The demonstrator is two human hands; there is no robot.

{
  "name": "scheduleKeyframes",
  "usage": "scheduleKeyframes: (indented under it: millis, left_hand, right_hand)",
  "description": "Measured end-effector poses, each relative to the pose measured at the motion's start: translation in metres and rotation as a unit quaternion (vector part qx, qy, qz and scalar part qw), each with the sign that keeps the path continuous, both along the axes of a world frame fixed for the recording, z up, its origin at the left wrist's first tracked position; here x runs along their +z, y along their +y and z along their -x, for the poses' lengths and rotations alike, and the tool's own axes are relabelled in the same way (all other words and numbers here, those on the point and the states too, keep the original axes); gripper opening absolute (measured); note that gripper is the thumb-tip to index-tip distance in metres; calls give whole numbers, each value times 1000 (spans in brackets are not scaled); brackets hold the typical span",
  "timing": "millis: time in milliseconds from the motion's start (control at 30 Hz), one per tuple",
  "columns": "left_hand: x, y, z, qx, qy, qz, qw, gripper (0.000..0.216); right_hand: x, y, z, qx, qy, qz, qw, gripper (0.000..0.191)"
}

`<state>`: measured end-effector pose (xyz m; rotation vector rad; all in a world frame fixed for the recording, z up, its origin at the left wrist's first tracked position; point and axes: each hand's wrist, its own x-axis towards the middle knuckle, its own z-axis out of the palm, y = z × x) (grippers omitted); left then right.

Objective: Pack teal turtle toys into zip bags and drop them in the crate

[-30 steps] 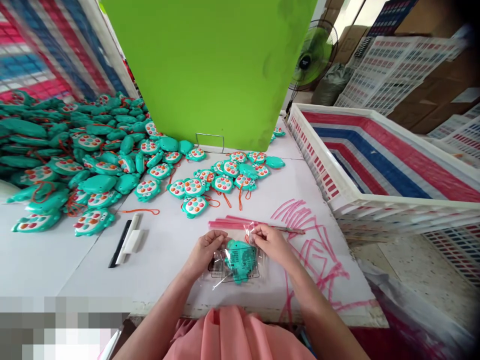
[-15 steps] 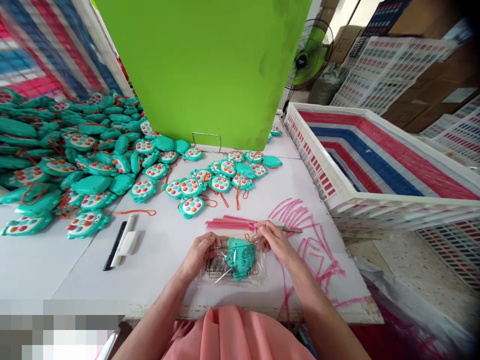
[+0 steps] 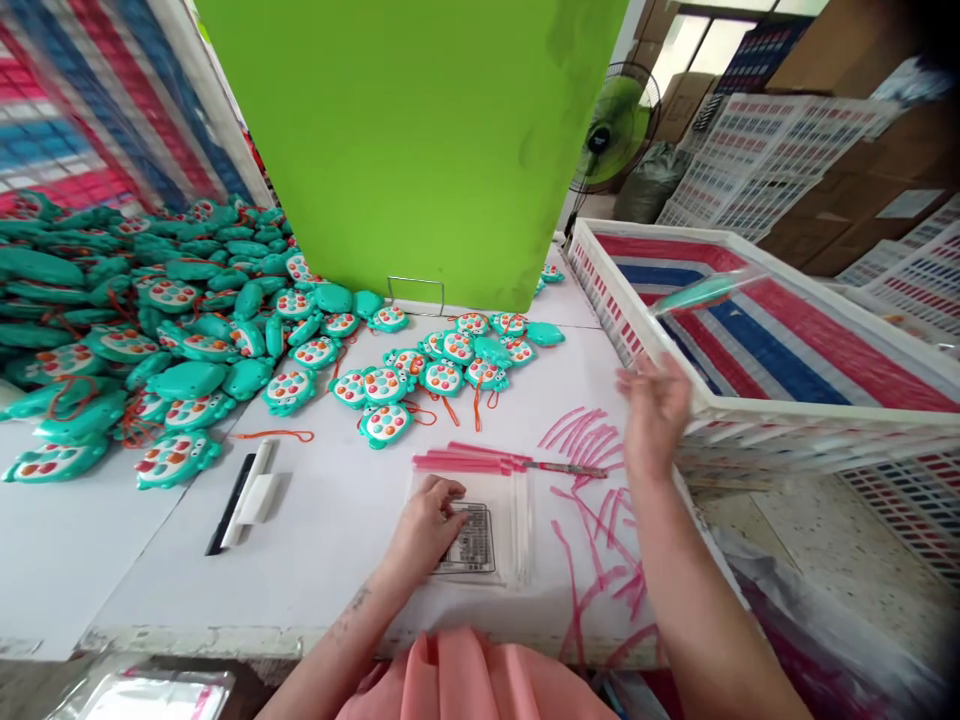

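My left hand (image 3: 429, 525) rests on a clear plastic bag (image 3: 517, 540) with black print, flat on the table in front of me. Its thumb and fingers are curled in on the bag's left part, partly hiding the print. My right hand (image 3: 654, 415), smeared by motion, is raised at the table's right edge beside a white crate (image 3: 757, 400). Its fingers look apart, with nothing in them. Over the crate, a blurred green crab-like toy (image 3: 701, 293) in a clear bag is in the air, apart from the hand.
Pink strips (image 3: 469, 462) and a thin pen-like tool (image 3: 566, 468) lie behind the bag. Several loose toys (image 3: 384, 385) and a large heap (image 3: 180, 300) spread leftward. A black-and-white bar (image 3: 244, 495) lies left. A green board (image 3: 420, 150) stands at the back, a fan (image 3: 600, 140) beyond.
The bagged toy has left my hands and is now over the crate. My right hand has swung right and let go of it. My left hand has come down onto a flat bag.
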<state>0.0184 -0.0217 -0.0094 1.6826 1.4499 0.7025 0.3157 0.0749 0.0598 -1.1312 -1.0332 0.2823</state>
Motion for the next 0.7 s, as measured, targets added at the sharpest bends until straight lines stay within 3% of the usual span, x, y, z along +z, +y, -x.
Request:
scheduleKeyframes:
  millis: [67,167,233,367,500,700]
  left_hand:
    - [4,0,-6,-37,78,-38,996,26]
    - [12,0,-15,-73,178,-31,981,35]
    - [17,1,-20,-83,225,-10,971,37]
    - [23,2,-23,-94,258,7,962,42]
    - [28,1,-22,-99,258,9,961,43]
    - [29,0,-29,-98,312,1,945,27]
  right_hand:
    - [-11,12,24,82,-118,96,985,29]
    - [-33,33,72,173,-324,227,902,32]
    - [-44,49,100,198,-394,257,860,36]
    - [-53,75,130,188,-438,296,828,56]
    - [-58,65,128,190,-474,303,804,64]
    - [-56,1,104,238,-525,186,796,42]
